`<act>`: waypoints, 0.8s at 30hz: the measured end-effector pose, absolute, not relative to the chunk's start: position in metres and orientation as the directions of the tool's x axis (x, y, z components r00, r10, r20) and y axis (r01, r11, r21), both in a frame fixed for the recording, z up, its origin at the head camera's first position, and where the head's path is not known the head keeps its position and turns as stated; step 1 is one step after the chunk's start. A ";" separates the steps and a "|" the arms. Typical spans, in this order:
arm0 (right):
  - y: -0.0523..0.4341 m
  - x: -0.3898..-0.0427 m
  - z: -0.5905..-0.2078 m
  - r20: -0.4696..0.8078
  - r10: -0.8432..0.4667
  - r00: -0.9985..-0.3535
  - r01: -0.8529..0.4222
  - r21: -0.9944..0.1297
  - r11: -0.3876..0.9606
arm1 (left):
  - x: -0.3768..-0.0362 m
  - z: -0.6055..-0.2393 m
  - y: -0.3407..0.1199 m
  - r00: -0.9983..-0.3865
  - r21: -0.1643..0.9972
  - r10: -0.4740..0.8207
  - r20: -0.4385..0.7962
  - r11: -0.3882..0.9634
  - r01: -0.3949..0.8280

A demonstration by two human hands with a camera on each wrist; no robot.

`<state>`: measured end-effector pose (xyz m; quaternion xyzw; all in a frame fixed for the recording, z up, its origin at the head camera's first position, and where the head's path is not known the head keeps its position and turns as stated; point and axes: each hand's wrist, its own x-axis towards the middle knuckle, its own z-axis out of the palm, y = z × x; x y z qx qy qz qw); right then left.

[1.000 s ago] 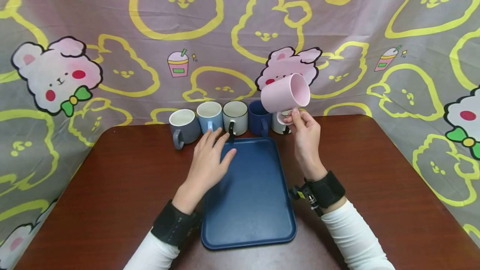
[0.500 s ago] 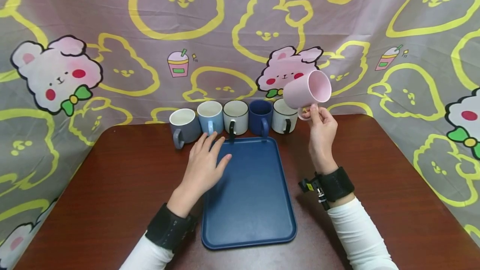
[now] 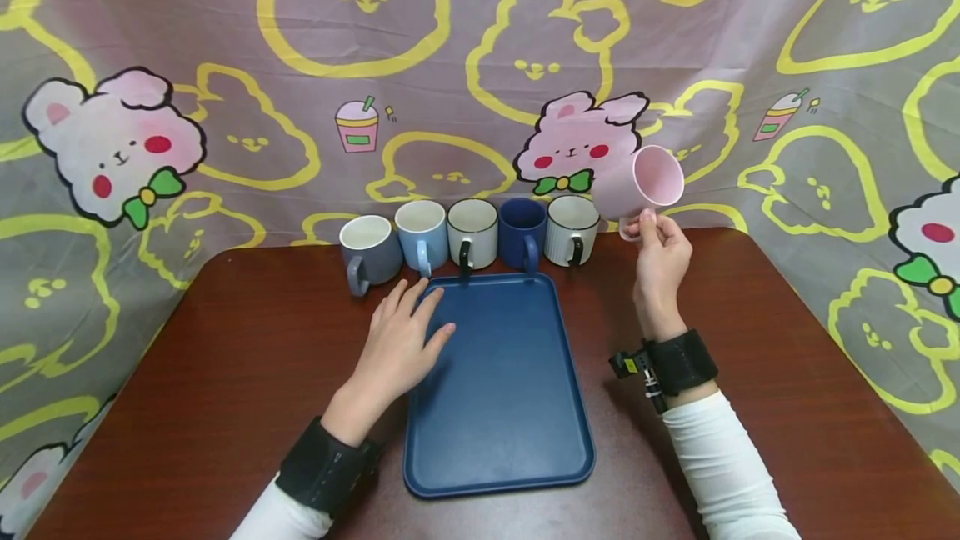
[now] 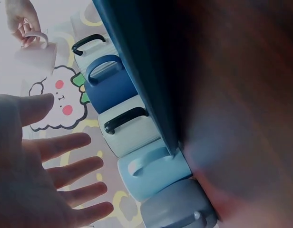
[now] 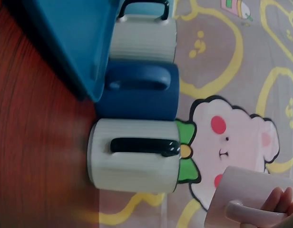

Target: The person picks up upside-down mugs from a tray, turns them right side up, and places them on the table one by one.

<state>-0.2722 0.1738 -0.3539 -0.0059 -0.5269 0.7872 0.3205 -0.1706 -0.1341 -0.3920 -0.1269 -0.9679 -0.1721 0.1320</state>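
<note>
A pink mug is in the air at the right end of a row of mugs, its mouth tipped to the right. My right hand holds it by the handle; in the right wrist view the fingers hook through that pink handle. My left hand hovers over the left side of a dark blue tray, fingers spread and holding nothing. Nearest its fingertips are the light blue mug and the grey mug.
A white mug with a black handle, a navy mug and a ribbed white mug continue the row along the table's back edge. Close behind hangs a patterned cloth. Brown tabletop extends either side of the tray.
My right hand has carried the pink mug to the right, uncovering the ribbed white mug. The left hand has drawn back a little, down and left, away from the mugs.
</note>
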 end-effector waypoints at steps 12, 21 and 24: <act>0.186 -0.284 -0.365 0.250 0.574 -0.780 -0.416 -0.892 -0.176 | -0.161 -0.396 -0.143 -0.945 0.291 0.205 0.255 0.915 0.278; 0.189 -0.289 -0.374 0.170 0.583 -0.795 -0.300 -0.945 -0.134 | -0.156 -0.399 -0.149 -0.939 0.276 0.223 0.262 0.915 0.295; 0.190 -0.291 -0.377 0.141 0.589 -0.796 -0.258 -0.959 -0.119 | -0.155 -0.400 -0.150 -0.938 0.267 0.227 0.261 0.917 0.297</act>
